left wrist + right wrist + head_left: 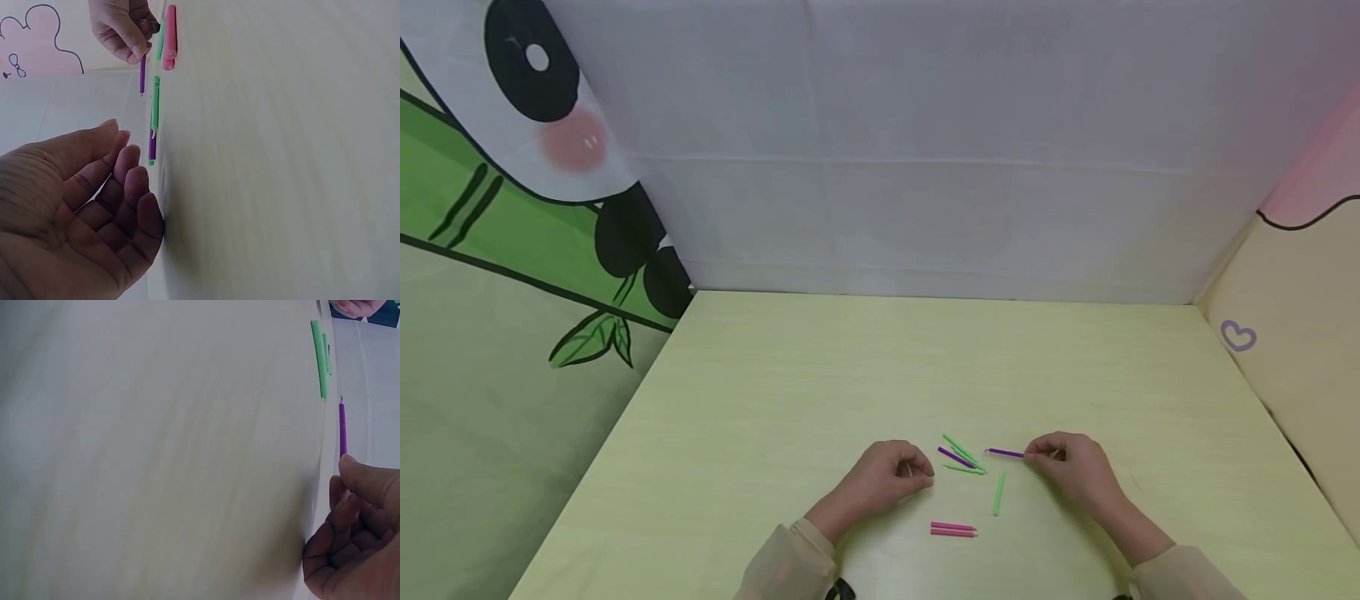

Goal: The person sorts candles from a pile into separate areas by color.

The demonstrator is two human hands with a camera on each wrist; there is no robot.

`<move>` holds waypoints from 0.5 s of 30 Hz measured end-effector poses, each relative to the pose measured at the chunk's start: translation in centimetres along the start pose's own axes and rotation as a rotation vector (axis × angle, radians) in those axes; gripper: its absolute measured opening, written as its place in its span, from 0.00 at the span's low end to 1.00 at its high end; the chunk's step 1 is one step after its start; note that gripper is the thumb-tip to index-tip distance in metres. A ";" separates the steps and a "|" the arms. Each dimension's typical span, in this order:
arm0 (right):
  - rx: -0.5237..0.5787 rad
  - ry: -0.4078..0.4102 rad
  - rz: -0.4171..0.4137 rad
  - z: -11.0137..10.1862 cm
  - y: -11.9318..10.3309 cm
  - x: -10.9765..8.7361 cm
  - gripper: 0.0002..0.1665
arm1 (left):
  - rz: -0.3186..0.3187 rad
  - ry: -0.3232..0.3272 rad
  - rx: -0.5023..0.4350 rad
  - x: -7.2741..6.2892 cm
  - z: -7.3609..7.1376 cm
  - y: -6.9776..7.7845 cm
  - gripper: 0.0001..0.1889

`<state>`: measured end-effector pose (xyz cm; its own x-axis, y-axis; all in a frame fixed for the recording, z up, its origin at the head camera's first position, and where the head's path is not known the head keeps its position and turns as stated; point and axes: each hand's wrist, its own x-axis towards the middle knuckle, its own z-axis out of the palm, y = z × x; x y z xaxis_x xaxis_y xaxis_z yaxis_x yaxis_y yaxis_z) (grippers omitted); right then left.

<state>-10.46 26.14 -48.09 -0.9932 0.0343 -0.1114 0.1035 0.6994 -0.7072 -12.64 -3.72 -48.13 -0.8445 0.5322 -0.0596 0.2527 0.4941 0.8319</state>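
Observation:
My right hand [1078,471] pinches a thin purple candle [1006,453] by one end, its wick pointing left; the right wrist view shows the same purple candle [342,428] raised between thumb and forefinger. My left hand [880,475] holds nothing, its fingers loosely bent in the left wrist view. Just right of its fingertips lies a loose pile of green candles [962,470] with another purple candle [953,457] among them. A separate green candle [998,494] lies below the pile. Closer to me, pink candles [953,530] lie side by side.
The pale wooden table [775,375] carries the candles. A white panel [925,225] stands along its back edge. Printed panels flank it, a green and white one [490,400] at left and a cream one [1300,317] at right.

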 end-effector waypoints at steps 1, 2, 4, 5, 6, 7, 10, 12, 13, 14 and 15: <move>-0.003 0.000 -0.001 -0.1 0.1 0.0 0.02 | 0.001 0.000 0.001 0.0 0.0 0.0 0.01; -0.005 0.001 -0.004 -0.1 0.1 0.1 0.02 | 0.003 0.001 0.004 0.1 0.0 -0.1 0.01; -0.007 0.002 -0.011 -0.3 0.3 0.1 0.02 | 0.007 0.003 0.012 0.2 0.1 -0.1 0.01; -0.007 0.002 -0.014 -0.4 0.4 0.1 0.02 | 0.006 0.004 0.017 0.2 0.1 -0.2 0.02; -0.007 0.003 -0.018 -0.4 0.4 0.2 0.02 | 0.003 0.004 0.021 0.3 0.1 -0.2 0.02; -0.009 0.004 -0.022 -0.5 0.5 0.2 0.02 | 0.002 0.005 0.025 0.4 0.1 -0.2 0.02; -0.015 0.008 -0.030 -0.7 0.8 0.3 0.02 | -0.007 0.008 0.028 0.5 0.2 -0.2 0.03; -0.023 0.010 -0.032 -0.7 1.0 0.3 0.02 | -0.016 0.011 0.025 0.7 0.2 -0.2 0.04; -0.026 0.011 -0.031 -0.8 1.1 0.4 0.02 | -0.020 0.013 0.024 0.7 0.2 -0.2 0.05; -0.029 0.011 -0.031 -0.8 1.2 0.4 0.02 | -0.024 0.014 0.025 0.8 0.2 -0.2 0.06; -0.031 0.011 -0.031 -0.9 1.3 0.4 0.02 | -0.028 0.017 0.025 0.8 0.2 -0.1 0.06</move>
<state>-10.79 27.70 -48.44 -0.9964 0.0203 -0.0818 0.0712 0.7219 -0.6883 -13.27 -3.18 -48.41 -0.8590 0.5067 -0.0732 0.2407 0.5259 0.8158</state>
